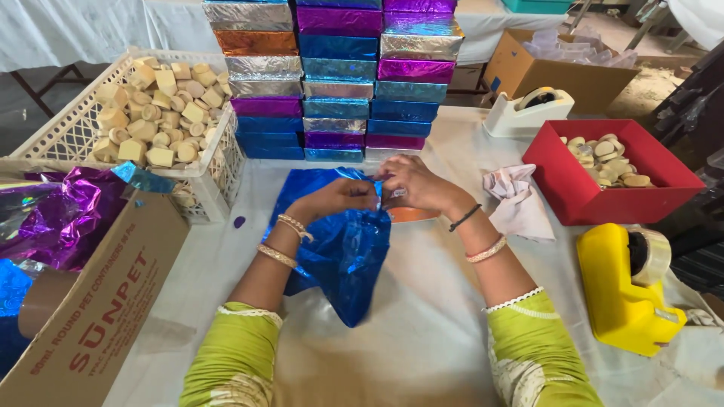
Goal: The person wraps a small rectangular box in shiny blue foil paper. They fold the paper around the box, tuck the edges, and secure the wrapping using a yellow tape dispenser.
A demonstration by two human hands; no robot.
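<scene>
Two hands pinch blue foil sheet

Left hand and right hand meet at the blue foil sheet's top edge — both pinching it; the sheet trails toward the person, below the stacked boxes.

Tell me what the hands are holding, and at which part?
Both the left hand and right hand pinch the blue foil sheet at its gathered top edge.

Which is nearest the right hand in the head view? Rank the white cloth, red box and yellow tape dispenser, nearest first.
From the right hand:
1. White cloth, just to its right.
2. Red box, farther right, beyond the cloth.
3. Yellow tape dispenser, right and toward the person.
</scene>
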